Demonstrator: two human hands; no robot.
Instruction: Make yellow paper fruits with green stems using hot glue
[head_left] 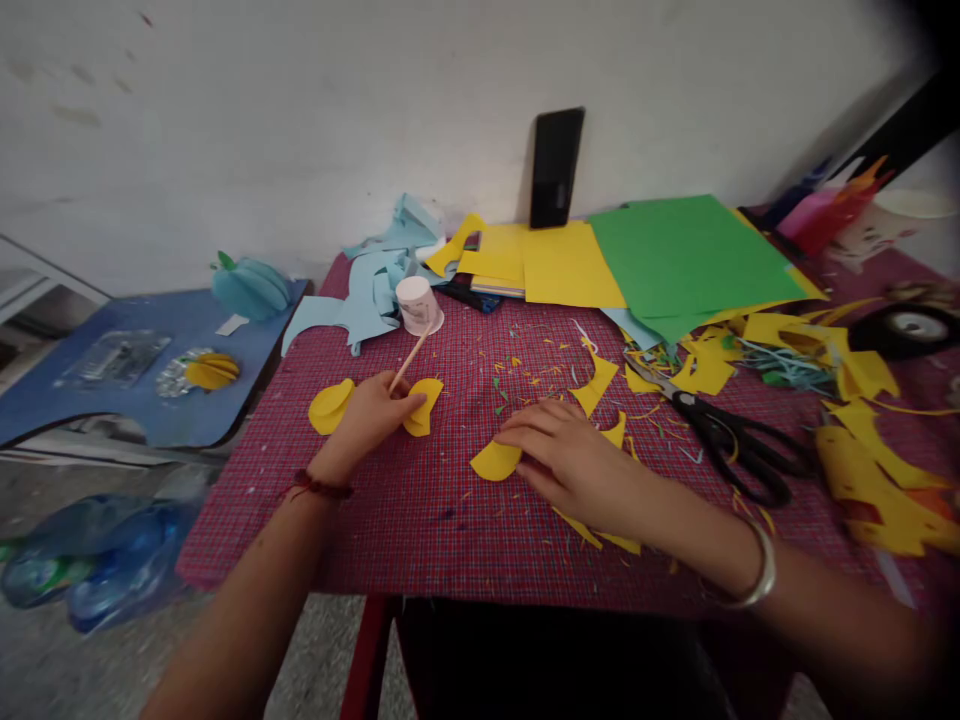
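Observation:
My left hand [375, 410] is closed around a thin wooden stick [412, 360] that slants up toward a small white cup [418, 304]. A folded yellow paper piece [425, 408] lies beside its fingertips, and a yellow round piece [330, 407] rests left of the wrist. My right hand [559, 450] is over the checked cloth, its fingertips on another yellow paper piece [495, 461]; the fingers are bent close together. Black-handled scissors [720, 430] lie right of it, among yellow scraps [596, 385].
Green sheets [694, 260] and yellow sheets [566, 268] lie at the back, below a phone [555, 168] against the wall. Blue scraps [371, 290] are behind the cup. A yellow glue gun [874, 480] is far right. A blue table [187, 310] at left holds paper ornaments [251, 288].

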